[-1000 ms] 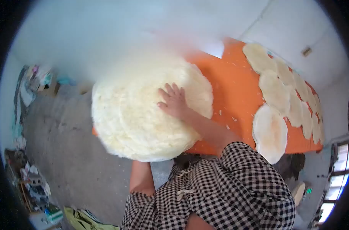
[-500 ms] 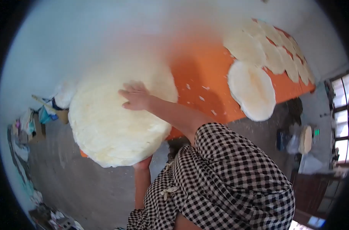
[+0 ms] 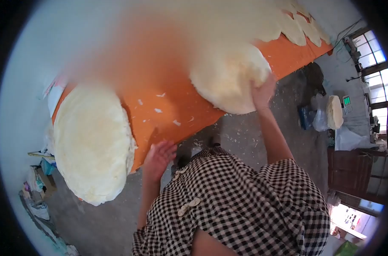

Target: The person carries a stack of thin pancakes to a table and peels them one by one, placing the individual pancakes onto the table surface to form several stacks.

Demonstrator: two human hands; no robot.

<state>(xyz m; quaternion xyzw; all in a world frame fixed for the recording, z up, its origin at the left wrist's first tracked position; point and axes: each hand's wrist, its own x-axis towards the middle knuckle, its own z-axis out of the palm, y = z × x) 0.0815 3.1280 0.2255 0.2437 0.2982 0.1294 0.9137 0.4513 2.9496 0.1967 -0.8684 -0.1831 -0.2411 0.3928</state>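
My right hand (image 3: 264, 91) is at the right edge of a thin, pale round flatbread (image 3: 228, 81) with a browned middle, its fingers closed on that edge and somewhat blurred. This flatbread lies at the front edge of the orange-covered table and hangs partly over it. My left hand (image 3: 158, 158) is held near the same table edge, palm up with its fingers apart, holding nothing. To its left stands a thick stack of large round flatbreads (image 3: 91, 143), jutting past the table's front.
The orange table cover (image 3: 159, 115) carries scattered white scraps. More flatbreads (image 3: 292, 30) overlap at the far right end. Bags and boxes (image 3: 36, 183) line the left wall. At right, another stack of rounds (image 3: 334, 112) stands by a scale with a green display (image 3: 346, 100).
My right hand has left the top of the big stack and moved right to the single flatbread's edge. My left hand has come away from the stack's near rim. The view has turned right.
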